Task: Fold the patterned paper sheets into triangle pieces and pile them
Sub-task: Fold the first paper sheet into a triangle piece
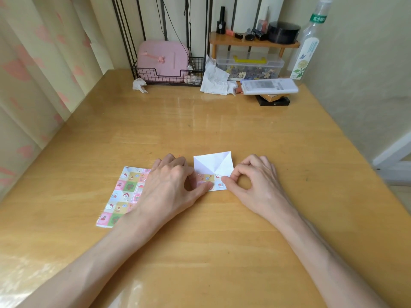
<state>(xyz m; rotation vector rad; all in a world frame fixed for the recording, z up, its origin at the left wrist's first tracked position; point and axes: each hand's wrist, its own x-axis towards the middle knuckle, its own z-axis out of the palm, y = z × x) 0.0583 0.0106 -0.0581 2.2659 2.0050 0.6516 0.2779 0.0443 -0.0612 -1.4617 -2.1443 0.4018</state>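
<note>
A small paper sheet (212, 166) lies mid-table, white side up with diagonal creases, its near edge folded over to show a patterned strip. My left hand (171, 181) presses that strip with the thumb. My right hand (255, 178) pinches the strip's right end between thumb and forefinger. A flat patterned sheet (124, 194), with pastel cartoon squares, lies to the left, partly under my left hand and wrist.
The wooden table (200, 121) has clutter along its far edge: a wire basket (169, 74) holding a pink case, crumpled tissues (214, 82), a clear plastic box (249, 65), a small shelf (253, 42) with cosmetics, a bottle (308, 47). Curtain on the left.
</note>
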